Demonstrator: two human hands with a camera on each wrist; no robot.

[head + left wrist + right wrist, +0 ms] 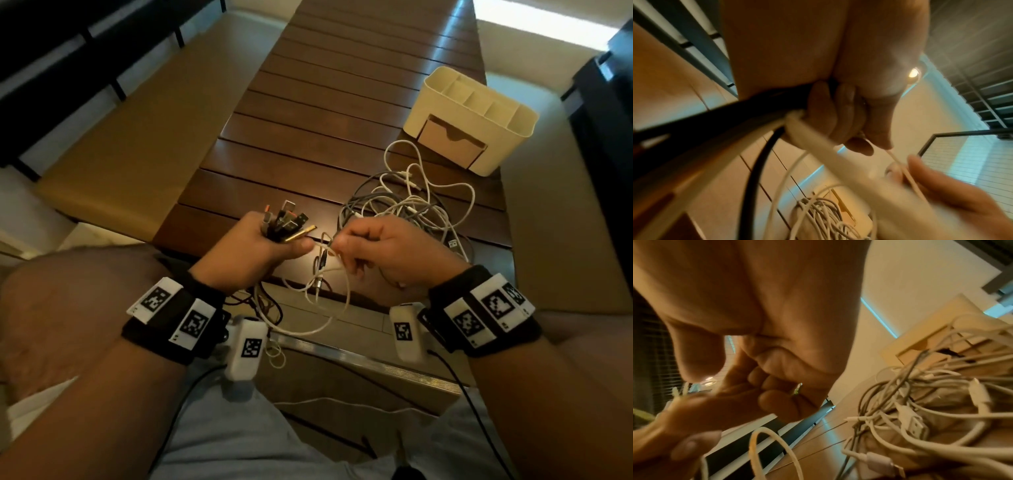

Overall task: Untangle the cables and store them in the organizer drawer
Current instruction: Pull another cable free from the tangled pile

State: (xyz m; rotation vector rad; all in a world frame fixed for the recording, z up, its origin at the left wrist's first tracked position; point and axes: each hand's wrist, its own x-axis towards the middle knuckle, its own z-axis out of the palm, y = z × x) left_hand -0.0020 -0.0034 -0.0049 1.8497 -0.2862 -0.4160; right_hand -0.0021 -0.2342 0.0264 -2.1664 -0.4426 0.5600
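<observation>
The long dark-brown slatted wooden table (308,113) runs away from me, with padded tan benches (130,137) along both sides. On its right part stands the cream plastic desk organizer (474,118), open compartments on top and its small beige drawer (451,138) pulled slightly out at the front. Just before it lies the loose tangle of white and grey charging cables (407,202), still knotted together on the tabletop, none of it in the drawer. My left hand (260,250) is clenched around a bundle of cable ends (286,222), dark, silver and gold plugs sticking up out of my fist while the cords hang below over the table edge. My right hand (380,253) pinches a thin white cable (325,246) between thumb and forefinger, just beside my left thumb; its slack loops down toward my lap.
</observation>
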